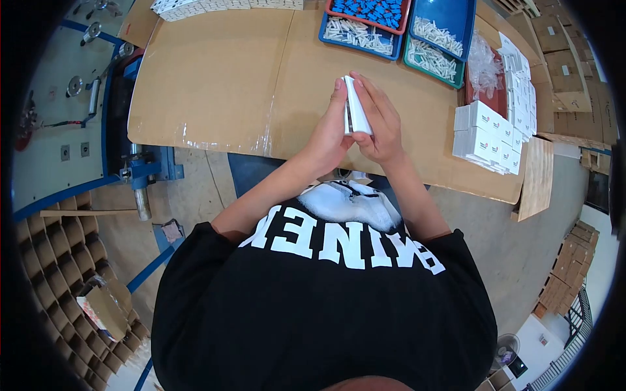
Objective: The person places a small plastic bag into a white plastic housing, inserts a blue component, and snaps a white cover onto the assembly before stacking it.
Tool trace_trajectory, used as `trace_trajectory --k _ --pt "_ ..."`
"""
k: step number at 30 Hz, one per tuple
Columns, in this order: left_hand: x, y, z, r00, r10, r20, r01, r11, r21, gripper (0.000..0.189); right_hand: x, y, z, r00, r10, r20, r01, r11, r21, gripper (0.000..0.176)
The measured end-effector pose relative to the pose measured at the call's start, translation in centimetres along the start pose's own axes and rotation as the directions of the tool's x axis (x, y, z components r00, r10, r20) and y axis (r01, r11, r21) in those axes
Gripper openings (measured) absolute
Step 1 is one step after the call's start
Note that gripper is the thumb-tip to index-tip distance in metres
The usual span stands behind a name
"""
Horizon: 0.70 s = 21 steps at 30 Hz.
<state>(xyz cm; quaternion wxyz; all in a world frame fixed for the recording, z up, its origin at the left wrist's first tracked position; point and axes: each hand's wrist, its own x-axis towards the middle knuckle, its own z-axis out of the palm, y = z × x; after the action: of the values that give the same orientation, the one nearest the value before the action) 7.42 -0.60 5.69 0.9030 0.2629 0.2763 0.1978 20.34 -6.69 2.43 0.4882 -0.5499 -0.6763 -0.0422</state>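
Between my two hands, over the front part of the cardboard-covered table [215, 78], is a small white box [357, 114]. It is held on edge, and a dark gap runs along the side facing me. My left hand [328, 130] presses the box from the left, thumb near its far end. My right hand [379, 124] is closed around the right side, its fingers reaching over the far end. The palms hide most of the box, so what is inside it cannot be made out.
At the back stand a red tray [405, 27] of blue pieces, a blue tray [324, 39] and a green tray [460, 83] of white pieces. Stacked white boxes [486, 133] sit at the right beside a clear plastic bag [484, 65]. White pieces [215, 5] line the far edge.
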Motion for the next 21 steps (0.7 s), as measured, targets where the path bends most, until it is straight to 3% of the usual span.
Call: trace_trajectory --k 2,3,4,5,6,8,9,10,11,12,14,16,21 --pt "0.7 -0.5 -0.4 1.000 0.021 0.012 -0.021 0.999 0.048 0.063 -0.7 -0.1 0.3 0.997 0.068 0.029 -0.068 0.998 -0.009 0.078" --pt "1.0 -0.9 -0.6 0.998 0.049 0.026 -0.052 0.994 0.094 0.063 -1.4 -0.2 1.0 0.942 0.337 -0.006 -0.325 0.914 0.243 0.077" --pt "1.3 -1.3 -0.7 0.999 0.046 0.028 -0.048 0.994 0.093 0.063 -1.9 -0.3 1.4 0.814 0.580 0.029 -0.521 0.707 0.478 0.077" --pt "1.5 -1.7 -0.9 0.968 0.245 0.057 -0.247 0.890 0.383 0.062 -1.5 -1.2 1.0 0.737 0.671 0.088 -0.603 0.592 0.536 0.074" --pt "1.7 -2.3 -1.2 0.899 0.415 0.142 -0.406 0.666 0.626 0.061 -1.3 -1.7 0.7 0.734 0.673 0.089 -0.606 0.591 0.533 0.074" --pt "4.0 -3.9 -4.8 0.883 0.439 0.167 -0.424 0.591 0.686 0.066 -0.7 -1.8 0.0 0.498 0.818 0.287 -0.811 0.323 0.487 0.066" --pt "4.6 -3.8 -5.4 0.869 0.456 0.190 -0.431 0.511 0.744 0.075 -0.9 -1.0 0.0 0.498 0.818 0.287 -0.815 0.328 0.477 0.066" --pt "4.8 -4.2 -5.9 0.872 0.454 0.184 -0.427 0.522 0.738 0.075 -1.5 -0.1 0.3 0.624 0.759 0.186 -0.755 0.522 0.397 0.059" --pt "4.5 -3.4 -5.5 0.932 0.353 0.077 -0.340 0.785 0.519 0.073 -2.0 0.3 0.5 0.739 0.666 0.104 -0.662 0.688 0.297 0.053" --pt "4.0 -2.6 -5.1 0.975 0.222 0.005 -0.217 0.948 0.233 0.071 -2.2 0.2 0.4 0.736 0.667 0.118 -0.667 0.684 0.295 0.053" --pt "3.6 -1.9 -4.8 0.988 0.149 -0.049 -0.141 0.979 0.146 0.062 -2.2 0.1 -0.2 0.867 0.475 0.152 -0.497 0.845 0.198 0.049" --pt "3.8 -2.0 -4.9 1.000 0.013 0.025 -0.014 0.999 0.046 0.056 -2.1 -0.6 0.1 0.857 0.477 0.194 -0.512 0.829 0.222 0.050" --pt "3.4 -2.3 -3.9 0.997 0.003 -0.080 0.002 0.998 0.059 0.053 -2.3 0.0 1.2 0.858 0.463 0.223 -0.498 0.857 0.133 0.047"
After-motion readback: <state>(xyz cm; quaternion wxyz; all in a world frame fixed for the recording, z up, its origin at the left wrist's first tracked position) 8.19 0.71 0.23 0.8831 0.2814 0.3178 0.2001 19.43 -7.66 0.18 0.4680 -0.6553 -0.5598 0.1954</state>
